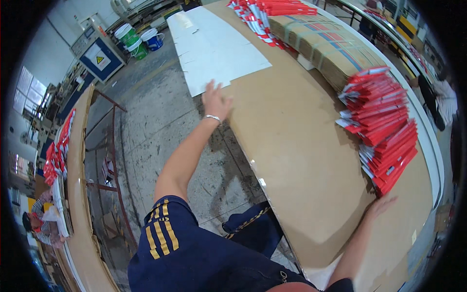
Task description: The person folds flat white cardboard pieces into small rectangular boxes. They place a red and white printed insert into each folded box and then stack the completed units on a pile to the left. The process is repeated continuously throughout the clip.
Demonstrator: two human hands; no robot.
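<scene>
My left hand (217, 102) is at the left edge of the brown table, beside the near end of a large white sheet (214, 46). Its fingers are apart and it holds nothing. On the right, my right hand (382, 207) rests low by the table top, fingers stretched out, at the near end of a fanned row of flat red-and-white packets (382, 117). Whether it touches the last packet, I cannot tell. Beyond that row lies a long strapped stack of brown cardboard (323, 46).
More red-and-white packets (272, 9) lie at the table's far end. To the left stands another long table (80, 160) with red packets and a person in striped clothes (41, 219) behind it. Buckets (131, 41) and a blue-and-white cabinet (99, 58) stand on the concrete floor.
</scene>
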